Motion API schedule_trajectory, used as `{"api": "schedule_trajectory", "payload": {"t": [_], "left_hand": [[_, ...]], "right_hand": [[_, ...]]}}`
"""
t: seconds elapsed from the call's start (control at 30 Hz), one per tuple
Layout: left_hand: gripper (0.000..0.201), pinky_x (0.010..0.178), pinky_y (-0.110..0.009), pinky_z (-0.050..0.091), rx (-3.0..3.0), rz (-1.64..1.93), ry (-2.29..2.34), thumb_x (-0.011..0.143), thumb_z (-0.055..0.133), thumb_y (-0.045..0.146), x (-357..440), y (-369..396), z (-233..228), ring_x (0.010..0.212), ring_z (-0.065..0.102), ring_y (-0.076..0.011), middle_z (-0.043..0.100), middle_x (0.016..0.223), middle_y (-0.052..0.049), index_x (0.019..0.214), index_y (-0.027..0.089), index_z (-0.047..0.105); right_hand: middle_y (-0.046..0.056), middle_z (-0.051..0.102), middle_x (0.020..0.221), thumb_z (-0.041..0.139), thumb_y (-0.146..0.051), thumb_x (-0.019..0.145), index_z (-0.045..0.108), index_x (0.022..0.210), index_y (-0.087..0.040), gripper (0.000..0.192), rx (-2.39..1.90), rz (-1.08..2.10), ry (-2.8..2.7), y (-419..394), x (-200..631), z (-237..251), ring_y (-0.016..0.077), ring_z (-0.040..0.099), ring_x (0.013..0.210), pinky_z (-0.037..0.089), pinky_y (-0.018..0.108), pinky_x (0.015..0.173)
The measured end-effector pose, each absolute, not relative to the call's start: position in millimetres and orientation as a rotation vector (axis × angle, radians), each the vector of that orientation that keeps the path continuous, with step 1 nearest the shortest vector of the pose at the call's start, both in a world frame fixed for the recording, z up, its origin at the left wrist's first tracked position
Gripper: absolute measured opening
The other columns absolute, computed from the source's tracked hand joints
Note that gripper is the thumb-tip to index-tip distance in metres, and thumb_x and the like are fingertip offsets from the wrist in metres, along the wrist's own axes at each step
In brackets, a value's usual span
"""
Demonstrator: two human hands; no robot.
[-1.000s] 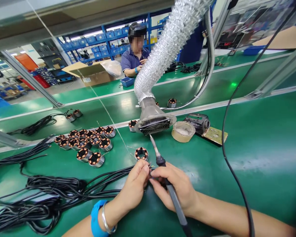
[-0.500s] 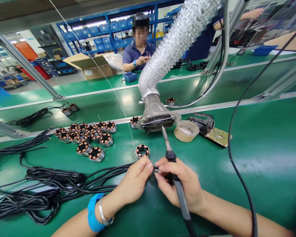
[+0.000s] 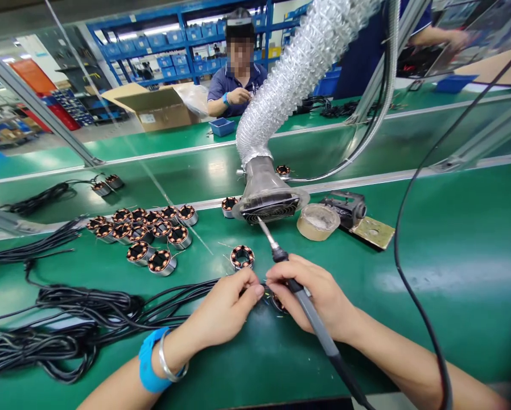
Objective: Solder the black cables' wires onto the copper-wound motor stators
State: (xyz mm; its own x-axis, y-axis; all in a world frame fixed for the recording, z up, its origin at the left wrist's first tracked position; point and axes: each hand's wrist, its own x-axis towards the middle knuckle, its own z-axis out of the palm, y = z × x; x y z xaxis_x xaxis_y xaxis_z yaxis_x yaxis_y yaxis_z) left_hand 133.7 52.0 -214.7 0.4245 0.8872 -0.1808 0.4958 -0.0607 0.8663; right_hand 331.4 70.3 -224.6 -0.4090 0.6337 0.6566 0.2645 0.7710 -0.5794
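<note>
Head view: I am looking down on two bare hands facing each other over the green surface (image 3: 460,273).
Left hand (image 3: 227,304): its forearm is slanting in from the lower left, a blue wristband (image 3: 152,364) circling the wrist, fingers curling inward.
Left grip: thumb and forefinger are pinching together; I am not managing to tell what is between them.
Right hand (image 3: 313,293): it is reaching in from the lower right, thumb and forefinger pointing at the left fingertips.
Right grip: it is closing around the soldering iron (image 3: 313,317).
Iron tip: it is pointing up and left, before the fan grille (image 3: 276,210); I am not seeing whether they are touching.
Copper-wound rings: one (image 3: 242,257) is sitting just beyond the left hand; another (image 3: 278,303) is showing partly behind the right fingers.
Black cables (image 3: 89,299): they are lying coiled at left, strands running toward the left hand.
</note>
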Motion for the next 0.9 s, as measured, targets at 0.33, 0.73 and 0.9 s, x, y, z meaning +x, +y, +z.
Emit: {"api": "schedule_trajectory", "payload": {"t": [0.33, 0.73, 0.9], "left_hand": [[0.031, 0.052, -0.022, 0.023, 1.260, 0.672, 1.078, 0.089, 0.052, 0.045, 139.3, 58.8, -231.8, 0.054, 0.023, -0.0088, 0.030, 0.060, 0.009, 0.073, 0.019, 0.043], [0.025, 0.054, -0.023, 0.024, 1.364, 0.705, 1.239, 0.088, 0.049, 0.035, 138.2, 65.8, -240.4, 0.057, 0.028, -0.0097, 0.033, 0.061, 0.007, 0.071, 0.018, 0.045], [0.024, 0.052, -0.023, 0.022, 1.361, 0.678, 1.250, 0.089, 0.049, 0.035, 138.5, 66.2, -241.3, 0.055, 0.024, -0.0090, 0.030, 0.060, 0.007, 0.072, 0.019, 0.045]], "right_hand": [[0.000, 0.063, 0.066, 0.057, -0.002, 0.084, 0.061, 0.102, -0.017, 0.023, -0.631, 0.265, -1.983, 74.2, 325.1, -234.9, 0.0125, 0.046, 0.056, 0.044, 0.026, 0.056], [0.003, 0.065, 0.079, 0.058, -0.014, 0.085, 0.067, 0.116, -0.023, 0.033, -0.869, 0.449, -1.641, 34.2, 360.6, -231.5, 0.0153, 0.059, 0.064, 0.047, 0.028, 0.052], [0.001, 0.066, 0.075, 0.061, -0.018, 0.084, 0.070, 0.096, -0.023, 0.015, -0.996, 0.534, -1.485, 36.2, 358.8, -245.3, 0.0132, 0.056, 0.057, 0.046, 0.027, 0.052]]}}
